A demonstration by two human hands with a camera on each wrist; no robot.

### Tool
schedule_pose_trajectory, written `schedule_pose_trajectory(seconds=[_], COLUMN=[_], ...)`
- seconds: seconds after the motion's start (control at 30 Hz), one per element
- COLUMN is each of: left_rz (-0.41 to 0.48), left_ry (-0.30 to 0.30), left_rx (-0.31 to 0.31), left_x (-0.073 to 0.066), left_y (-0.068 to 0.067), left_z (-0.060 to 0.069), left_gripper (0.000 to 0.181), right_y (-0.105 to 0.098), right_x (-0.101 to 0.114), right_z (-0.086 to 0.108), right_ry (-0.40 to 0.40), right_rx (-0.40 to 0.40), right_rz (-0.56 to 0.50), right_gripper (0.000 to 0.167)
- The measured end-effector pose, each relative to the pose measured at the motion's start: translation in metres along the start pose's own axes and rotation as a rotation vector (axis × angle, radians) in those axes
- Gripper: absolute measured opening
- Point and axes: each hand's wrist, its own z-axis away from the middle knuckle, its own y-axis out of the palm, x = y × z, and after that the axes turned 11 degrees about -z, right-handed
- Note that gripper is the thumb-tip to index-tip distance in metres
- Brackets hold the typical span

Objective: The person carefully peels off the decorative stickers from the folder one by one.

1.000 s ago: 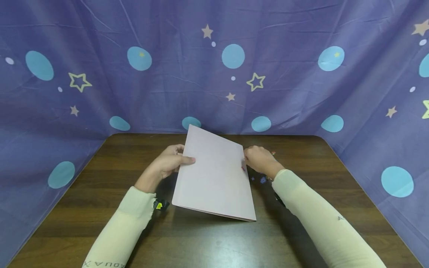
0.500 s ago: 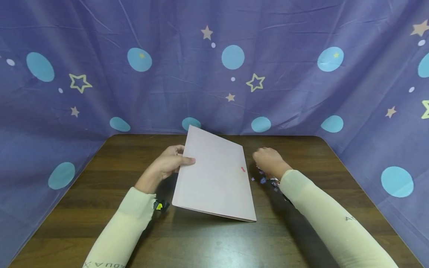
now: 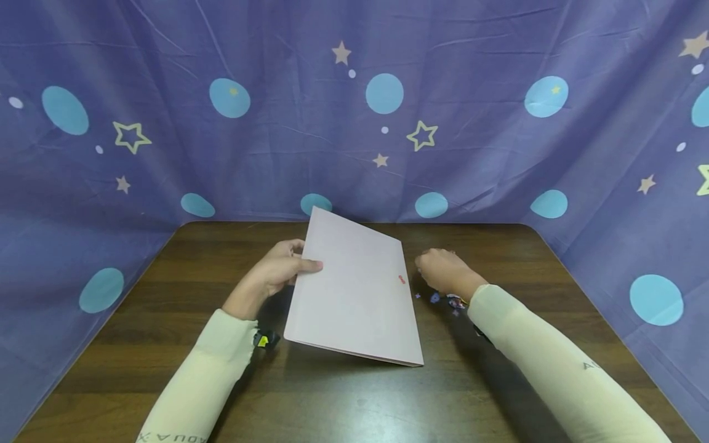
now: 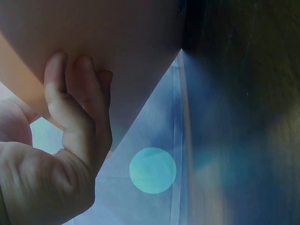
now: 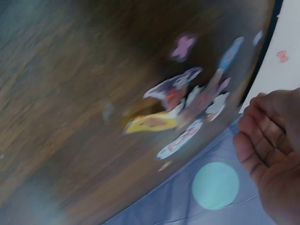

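Observation:
My left hand (image 3: 275, 268) grips the left edge of a white folder (image 3: 354, 292), tilted up off the table. Its thumb lies on the front cover, and in the left wrist view the fingers (image 4: 89, 89) press the underside. A small red sticker (image 3: 401, 279) lies on the cover near the right edge. My right hand (image 3: 445, 271) hovers just right of the folder, apart from it, fingers curled in toward the thumb. In the right wrist view nothing shows between those fingers (image 5: 253, 154). Below the hand lie several small colourful cut-out stickers (image 5: 150, 123), some overlapping.
The brown wooden table (image 3: 354, 406) reaches back to a purple curtain (image 3: 277, 111) with stars and blue spots. A tiny blue cut-out (image 3: 434, 298) lies between the folder and my right wrist. A black device (image 3: 266, 338) with a yellow mark sits at my left wrist.
My right hand has left the folder's right edge, uncovering the red sticker, and moved right over the cut-outs, then slightly down. My left hand and the folder stay put.

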Motion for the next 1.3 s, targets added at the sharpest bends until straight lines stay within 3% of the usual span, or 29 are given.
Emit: schedule_pose_trajectory(seconds=[0.17, 0.3, 0.57, 0.83, 1.03, 1.3], left_rz=[0.004, 0.003, -0.004, -0.005, -0.005, -0.007], left_ry=[-0.004, -0.004, 0.0, -0.005, -0.008, -0.012], left_rx=[-0.003, -0.006, -0.005, -0.005, -0.006, -0.003], left_x=[0.001, 0.002, 0.001, 0.001, 0.0, 0.001], left_y=[0.0, 0.0, 0.001, 0.001, 0.001, 0.0], left_z=[0.0, 0.0, 0.0, -0.001, -0.001, -0.001], left_gripper=[0.052, 0.051, 0.05, 0.05, 0.049, 0.05], right_y=[0.0, 0.001, 0.004, 0.007, 0.007, 0.009], right_x=[0.014, 0.022, 0.027, 0.031, 0.034, 0.035], right_z=[-0.003, -0.004, -0.004, -0.004, -0.004, -0.007], right_ry=[-0.062, -0.088, -0.172, -0.239, -0.216, -0.145], right_rx=[0.01, 0.042, 0.04, 0.007, 0.003, 0.012], right_rz=[-0.095, -0.11, -0.054, 0.09, 0.117, 0.058], right_gripper=[0.019, 0.009, 0.005, 0.004, 0.008, 0.008])
